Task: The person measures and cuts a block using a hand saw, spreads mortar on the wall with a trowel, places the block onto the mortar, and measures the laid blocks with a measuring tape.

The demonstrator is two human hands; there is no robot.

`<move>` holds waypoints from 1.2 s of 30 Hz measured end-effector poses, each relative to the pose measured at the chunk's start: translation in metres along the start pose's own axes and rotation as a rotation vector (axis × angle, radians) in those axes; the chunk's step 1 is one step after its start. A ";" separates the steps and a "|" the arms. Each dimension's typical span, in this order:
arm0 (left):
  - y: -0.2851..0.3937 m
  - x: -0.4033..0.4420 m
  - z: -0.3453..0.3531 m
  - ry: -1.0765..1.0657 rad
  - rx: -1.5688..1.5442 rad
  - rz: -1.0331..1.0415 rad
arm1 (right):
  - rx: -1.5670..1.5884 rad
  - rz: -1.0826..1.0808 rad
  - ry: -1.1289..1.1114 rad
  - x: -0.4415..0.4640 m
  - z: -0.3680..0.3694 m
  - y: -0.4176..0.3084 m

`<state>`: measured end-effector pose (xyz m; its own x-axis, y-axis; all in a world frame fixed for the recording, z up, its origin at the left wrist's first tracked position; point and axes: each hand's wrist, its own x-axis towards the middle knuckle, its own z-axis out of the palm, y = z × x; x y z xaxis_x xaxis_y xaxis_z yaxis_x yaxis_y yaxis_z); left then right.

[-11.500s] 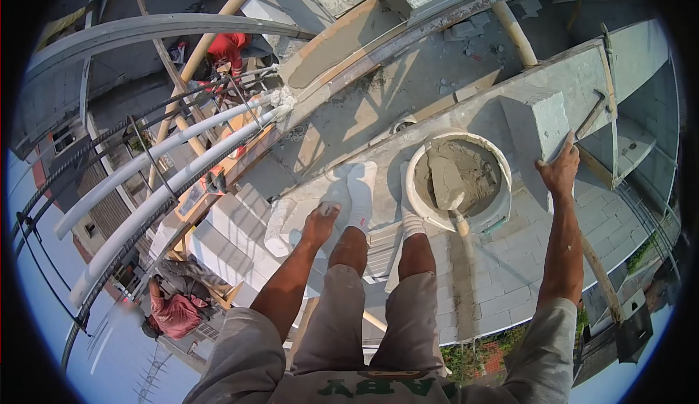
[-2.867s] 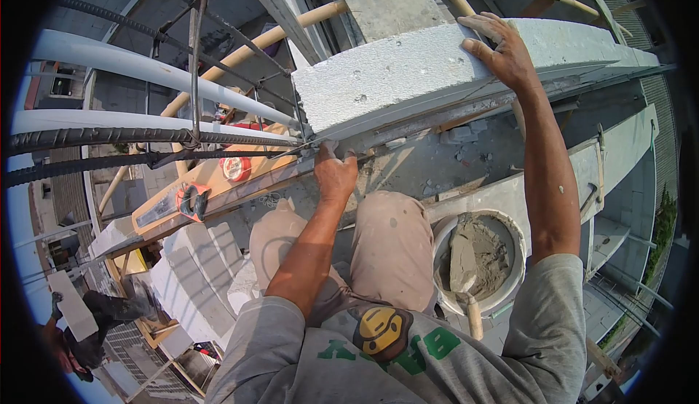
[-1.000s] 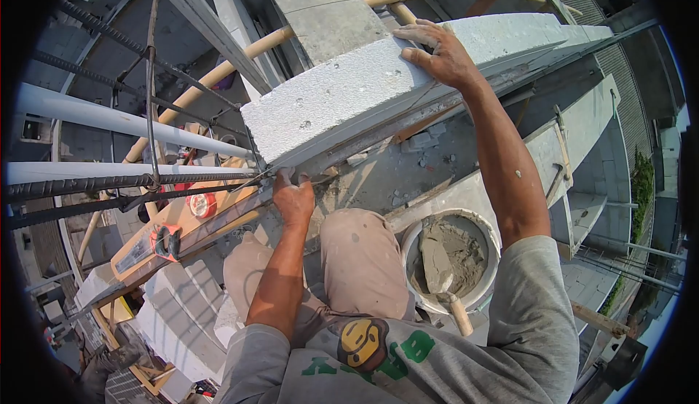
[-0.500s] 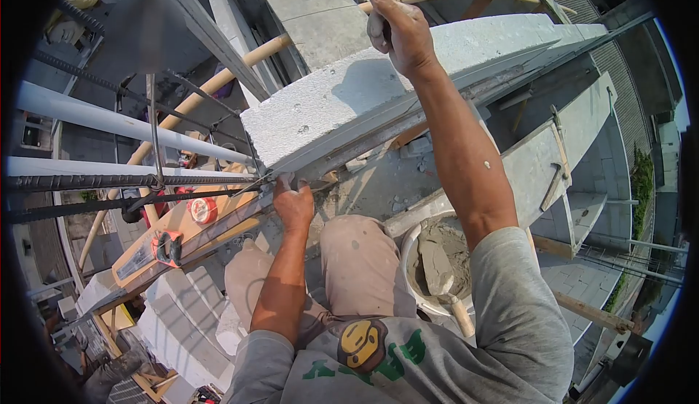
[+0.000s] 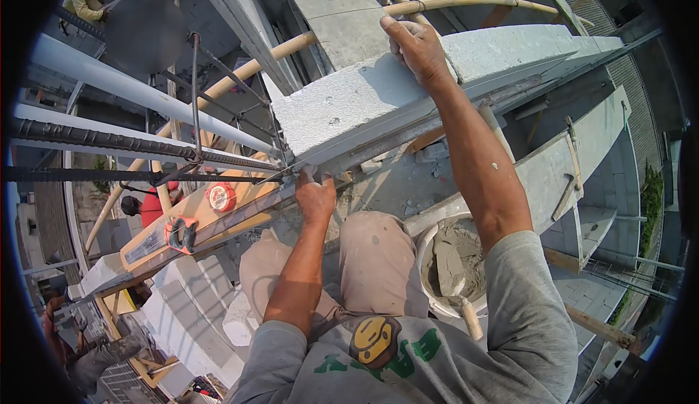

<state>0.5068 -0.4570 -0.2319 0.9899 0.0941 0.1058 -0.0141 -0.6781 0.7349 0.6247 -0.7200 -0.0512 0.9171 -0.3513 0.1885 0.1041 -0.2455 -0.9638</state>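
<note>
My right hand (image 5: 419, 49) is closed with the thumb on top, at the far edge of a white lightweight block (image 5: 349, 102) in the wall row. Whether it holds anything is hidden. My left hand (image 5: 314, 194) is at the block's near left corner, fingertips pressed together beside the steel bars. What lies between those fingers is too small to make out. Beside my knee stands a bucket (image 5: 424, 276) of grey mortar (image 5: 466, 247), with a trowel (image 5: 450, 266) lying in it, its wooden handle over the rim.
A handsaw (image 5: 178, 235) and a red tape measure (image 5: 220, 196) lie on a plank (image 5: 251, 189). Ribbed steel bars (image 5: 95, 138) and white pipes (image 5: 145, 94) reach in from the left. A hammer (image 5: 564, 196) rests on the right-hand board. Co-workers are at the left edges.
The view has shifted, so the scene sits farther right. My right hand is slightly lower against the block and remains closed. My left hand stays at the corner.
</note>
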 end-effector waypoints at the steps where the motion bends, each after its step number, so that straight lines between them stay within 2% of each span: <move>1: 0.001 0.000 -0.001 0.005 0.004 0.016 | -0.001 0.027 -0.001 0.000 0.002 -0.006; 4: 0.000 0.002 0.001 0.028 -0.011 0.033 | 0.226 -0.063 -0.084 0.004 0.003 -0.028; 7: -0.003 -0.002 0.000 0.011 -0.013 0.011 | 0.302 -0.046 -0.081 -0.004 0.010 -0.019; 8: -0.001 0.001 -0.001 0.005 -0.013 0.009 | 0.158 -0.083 -0.026 -0.006 0.019 0.006; 11: 0.000 0.001 -0.003 -0.004 0.000 0.036 | 0.157 -0.014 -0.086 -0.012 0.017 -0.003; 12: -0.002 -0.001 -0.004 -0.001 0.001 0.029 | 0.058 -0.002 -0.086 -0.013 0.015 -0.004; 30: -0.003 0.001 -0.001 -0.021 -0.008 -0.009 | 0.043 0.009 -0.072 -0.014 0.016 -0.004; 36: -0.001 0.000 -0.004 -0.027 0.005 -0.010 | -0.153 0.020 -0.094 -0.015 0.021 -0.013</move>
<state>0.5065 -0.4534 -0.2299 0.9934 0.0818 0.0802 -0.0031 -0.6810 0.7323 0.6174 -0.6927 -0.0452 0.9511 -0.2732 0.1440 0.0320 -0.3766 -0.9258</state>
